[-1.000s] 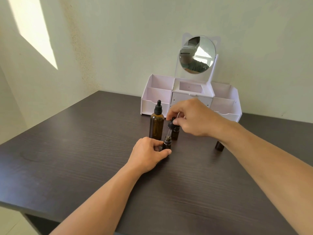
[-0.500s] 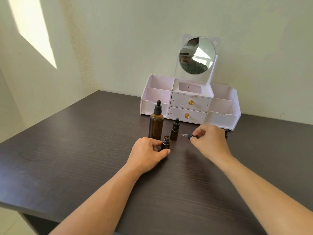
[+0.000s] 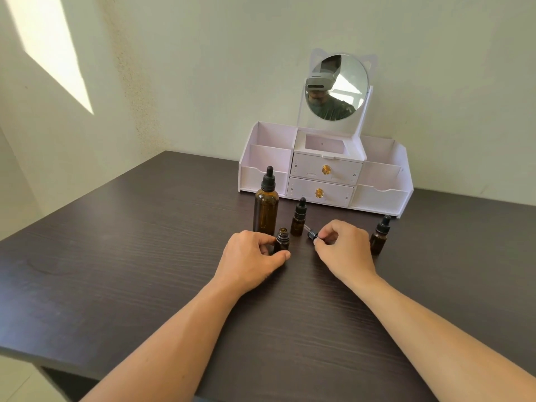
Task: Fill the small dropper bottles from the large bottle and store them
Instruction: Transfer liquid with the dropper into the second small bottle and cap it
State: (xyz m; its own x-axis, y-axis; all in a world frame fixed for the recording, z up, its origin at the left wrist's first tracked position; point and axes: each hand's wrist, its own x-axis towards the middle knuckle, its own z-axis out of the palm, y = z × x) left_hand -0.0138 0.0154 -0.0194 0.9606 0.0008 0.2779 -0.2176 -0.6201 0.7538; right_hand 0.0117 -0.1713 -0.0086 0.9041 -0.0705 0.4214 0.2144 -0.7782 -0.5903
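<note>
The right hand (image 3: pixel 343 250) has drawn the dropper cap (image 3: pixel 312 234) off and lowered it to the table (image 3: pixel 116 256), still pinched at its fingertips, leaving the small bottle (image 3: pixel 282 240), gripped between left hand (image 3: pixel 251 256) fingers, open for filling from the large bottle (image 3: pixel 266 204) just behind.

The large amber bottle (image 3: pixel 266 207) stands upright, capped. Just right of it stand an uncapped small bottle (image 3: pixel 282 240) and a capped one (image 3: pixel 298 218); another capped one (image 3: pixel 379 237) farther right.
</note>
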